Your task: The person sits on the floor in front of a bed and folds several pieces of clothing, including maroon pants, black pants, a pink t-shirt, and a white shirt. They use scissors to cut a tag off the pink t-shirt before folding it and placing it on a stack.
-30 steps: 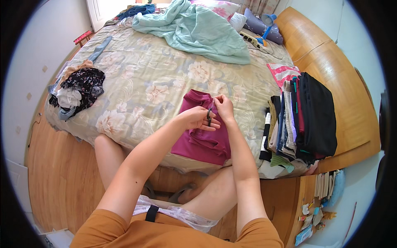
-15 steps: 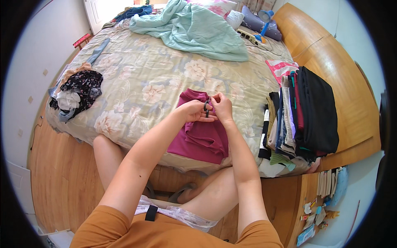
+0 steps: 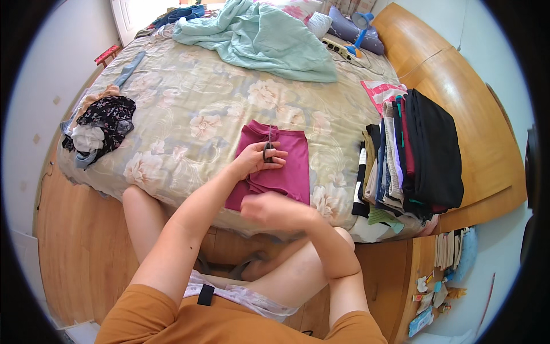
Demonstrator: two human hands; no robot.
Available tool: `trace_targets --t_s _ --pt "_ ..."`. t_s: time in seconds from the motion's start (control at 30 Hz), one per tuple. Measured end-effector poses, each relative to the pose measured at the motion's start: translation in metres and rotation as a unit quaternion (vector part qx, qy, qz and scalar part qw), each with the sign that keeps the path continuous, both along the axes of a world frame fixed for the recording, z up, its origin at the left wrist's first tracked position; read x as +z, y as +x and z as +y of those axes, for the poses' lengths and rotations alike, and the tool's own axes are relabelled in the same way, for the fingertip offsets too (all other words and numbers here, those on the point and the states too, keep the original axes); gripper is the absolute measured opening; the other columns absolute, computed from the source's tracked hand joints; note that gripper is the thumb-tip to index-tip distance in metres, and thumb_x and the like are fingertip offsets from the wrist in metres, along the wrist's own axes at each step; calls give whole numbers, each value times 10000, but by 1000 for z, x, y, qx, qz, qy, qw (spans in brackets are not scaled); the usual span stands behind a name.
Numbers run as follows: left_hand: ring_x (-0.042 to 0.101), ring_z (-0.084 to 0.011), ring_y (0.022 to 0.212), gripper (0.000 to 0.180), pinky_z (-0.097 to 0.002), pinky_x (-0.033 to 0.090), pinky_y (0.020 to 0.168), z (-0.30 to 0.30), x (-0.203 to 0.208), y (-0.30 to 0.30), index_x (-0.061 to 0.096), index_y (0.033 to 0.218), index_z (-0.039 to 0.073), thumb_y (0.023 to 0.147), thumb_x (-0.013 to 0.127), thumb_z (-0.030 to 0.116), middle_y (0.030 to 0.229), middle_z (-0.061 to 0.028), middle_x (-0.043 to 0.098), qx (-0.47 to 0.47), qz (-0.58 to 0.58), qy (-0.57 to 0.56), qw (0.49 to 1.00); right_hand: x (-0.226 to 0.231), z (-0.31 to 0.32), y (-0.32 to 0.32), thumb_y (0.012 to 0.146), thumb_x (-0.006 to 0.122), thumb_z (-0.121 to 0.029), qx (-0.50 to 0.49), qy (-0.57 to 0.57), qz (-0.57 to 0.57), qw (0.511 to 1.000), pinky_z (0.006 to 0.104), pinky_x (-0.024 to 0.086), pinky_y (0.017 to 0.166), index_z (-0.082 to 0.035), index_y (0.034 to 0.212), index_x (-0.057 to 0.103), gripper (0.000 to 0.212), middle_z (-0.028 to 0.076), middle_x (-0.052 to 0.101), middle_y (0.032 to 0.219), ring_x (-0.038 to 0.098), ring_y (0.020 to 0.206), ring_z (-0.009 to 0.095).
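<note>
My left hand holds a pair of scissors by the black handles, with several fingers stretched out. The thin blades point away from me, over the upper part of a magenta garment. That garment lies folded and somewhat rumpled on the bed in front of me, and its exact kind is unclear. Over its near edge, close to my body, is my right hand, smeared by motion. Its fingers look curled, but whether anything is in them does not show.
A floral sheet covers the bed. To the right stands a stack of folded clothes beside the wooden headboard. Loose clothes lie in a heap at left. A pale green quilt and a blue lamp are at the far side.
My right hand has left the scissors' tips and swung back toward me, down to the garment's near edge. My left hand still holds the scissors, slightly lower and further left.
</note>
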State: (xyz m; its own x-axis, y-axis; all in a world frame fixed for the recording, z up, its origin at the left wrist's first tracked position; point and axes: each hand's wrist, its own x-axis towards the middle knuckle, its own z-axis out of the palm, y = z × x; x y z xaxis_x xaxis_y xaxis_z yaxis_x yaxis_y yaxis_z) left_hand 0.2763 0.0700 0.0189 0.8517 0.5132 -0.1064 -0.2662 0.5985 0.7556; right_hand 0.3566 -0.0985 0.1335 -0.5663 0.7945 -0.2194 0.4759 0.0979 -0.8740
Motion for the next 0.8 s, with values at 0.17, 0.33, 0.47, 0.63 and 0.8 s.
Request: trace_targets --t_s 0.17,0.33,0.47,0.63,0.8 --pt "684 -283 949 615 -389 580 871 -9 -2 2 289 1424 -72 947 613 142 1194 -237 601 21 23 59 998 3 15 34 906 605 -123 -87 -81 68 991 298 536 636 -9 1190 579 306 72 657 930 651 732 147" --pt "689 -257 915 626 -366 592 830 -14 4 10 286 1433 -70 944 617 140 1169 -232 615 29 68 73 995 -113 96 166 806 678 -77 -548 248 -164 781 379 523 681 -37 983 665 182 115 686 878 668 732 249" --pt "691 -247 905 619 -346 593 816 -19 8 12 282 1440 -69 951 603 133 1172 -234 615 37 85 94 991 -139 107 198 775 711 -71 -533 252 -158 792 379 519 736 -70 956 689 182 115 668 902 660 797 270" --pt "690 -244 902 604 -348 595 822 -17 11 11 281 1436 -75 959 587 134 1178 -235 611 33 107 84 990 -137 112 184 810 688 -90 -499 297 -166 797 353 517 714 -58 935 692 130 111 655 890 649 766 242" --pt "675 -282 978 509 -383 582 873 -16 30 19 335 1379 -92 961 554 98 1188 -255 600 -11 144 60 988 -135 110 183 852 656 -123 -519 314 -168 777 392 497 732 -44 874 643 83 123 631 905 628 819 300"
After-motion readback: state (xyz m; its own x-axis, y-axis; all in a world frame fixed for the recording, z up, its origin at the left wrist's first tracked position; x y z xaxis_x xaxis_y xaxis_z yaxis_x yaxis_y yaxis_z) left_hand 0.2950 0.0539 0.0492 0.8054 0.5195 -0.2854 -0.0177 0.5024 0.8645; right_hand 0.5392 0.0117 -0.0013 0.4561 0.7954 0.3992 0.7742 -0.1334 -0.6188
